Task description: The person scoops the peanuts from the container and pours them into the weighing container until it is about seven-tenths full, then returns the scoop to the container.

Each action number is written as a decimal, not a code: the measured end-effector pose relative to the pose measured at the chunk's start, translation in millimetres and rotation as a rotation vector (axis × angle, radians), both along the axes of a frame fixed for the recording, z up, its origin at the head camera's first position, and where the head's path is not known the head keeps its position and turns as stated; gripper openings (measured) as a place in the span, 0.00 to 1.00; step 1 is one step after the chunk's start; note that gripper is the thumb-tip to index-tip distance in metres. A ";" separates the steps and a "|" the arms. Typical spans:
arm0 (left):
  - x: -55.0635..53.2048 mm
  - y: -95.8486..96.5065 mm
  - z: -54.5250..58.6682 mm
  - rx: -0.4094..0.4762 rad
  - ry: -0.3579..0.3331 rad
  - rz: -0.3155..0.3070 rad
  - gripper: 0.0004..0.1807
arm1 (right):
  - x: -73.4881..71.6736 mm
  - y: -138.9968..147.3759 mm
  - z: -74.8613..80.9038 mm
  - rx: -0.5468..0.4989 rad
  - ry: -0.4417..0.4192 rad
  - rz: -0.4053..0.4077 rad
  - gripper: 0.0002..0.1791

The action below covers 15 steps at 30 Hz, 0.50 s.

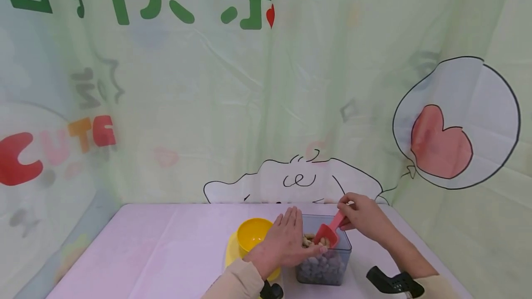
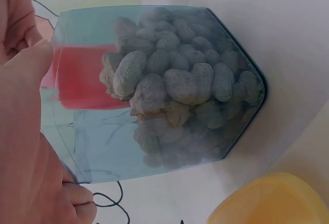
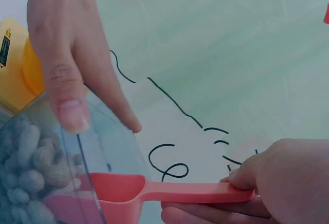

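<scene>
A see-through bluish box (image 1: 320, 269) of unshelled peanuts (image 2: 180, 85) stands on the table. My left hand (image 1: 287, 243) rests at its left rim, fingers straight along that side and thumb across the near edge. My right hand (image 1: 365, 216) pinches the handle of a pink-red scoop (image 1: 328, 234) from the box's right side. The scoop's bowl is inside the box, tilted down, with peanuts at its mouth. Left of the box is a yellow bowl (image 1: 253, 234), partly covered by my left hand and wrist.
The bowl sits on a flat yellow base (image 1: 231, 249) with a dark label (image 3: 5, 47). A pale lilac tablecloth (image 1: 145, 248) covers the table. Behind it hangs a printed curtain (image 1: 249, 105). Black wrist gear (image 1: 395, 283) is on the right forearm.
</scene>
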<state>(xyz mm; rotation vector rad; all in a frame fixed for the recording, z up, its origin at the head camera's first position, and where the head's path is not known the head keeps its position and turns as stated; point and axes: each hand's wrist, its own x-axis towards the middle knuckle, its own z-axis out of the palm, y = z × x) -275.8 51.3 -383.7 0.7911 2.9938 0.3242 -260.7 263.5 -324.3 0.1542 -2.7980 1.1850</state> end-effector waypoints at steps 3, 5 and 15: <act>0.5 0.3 0.3 -0.008 0.001 -0.001 0.59 | 1.6 3.1 5.8 0.012 0.010 -0.004 0.15; 0.6 0.2 0.6 -0.004 0.001 -0.003 0.59 | 2.3 5.7 8.9 0.016 0.024 -0.003 0.15; 0.0 -0.1 -1.0 -0.007 0.012 -0.007 0.58 | 7.7 6.2 13.7 0.049 0.074 -0.002 0.14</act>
